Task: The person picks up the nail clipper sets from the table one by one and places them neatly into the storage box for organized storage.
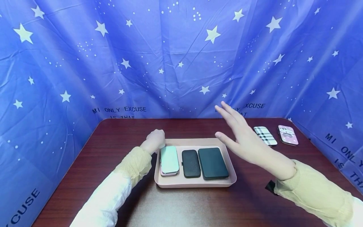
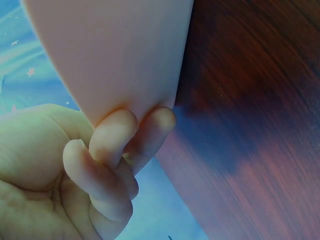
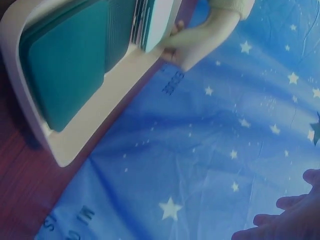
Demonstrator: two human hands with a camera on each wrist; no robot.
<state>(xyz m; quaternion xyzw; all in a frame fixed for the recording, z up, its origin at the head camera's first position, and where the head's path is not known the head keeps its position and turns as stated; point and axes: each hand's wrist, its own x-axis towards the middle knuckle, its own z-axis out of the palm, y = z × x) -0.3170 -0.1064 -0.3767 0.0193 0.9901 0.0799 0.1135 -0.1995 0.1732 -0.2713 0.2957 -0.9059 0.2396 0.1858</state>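
A beige tray (image 1: 195,185) stands on the table with several flat cases in it. My left hand (image 1: 154,139) grips the tray at its far left corner; in the left wrist view, curled fingertips (image 2: 117,127) press on the outside of its wall. Nearest that hand lies a mint-green case (image 1: 169,159) on top of a pinkish one (image 1: 167,174). Beside them are a black textured case (image 1: 191,164) and a larger dark green case (image 1: 213,163). My right hand (image 1: 244,138) is raised near the tray's far right corner, fingers straight and spread, holding nothing.
On the dark red-brown table (image 1: 170,208), a plaid case (image 1: 265,136) and a pink patterned case (image 1: 287,135) lie at the far right, beyond my right hand. A blue curtain (image 1: 181,56) with stars hangs behind the table and along its sides.
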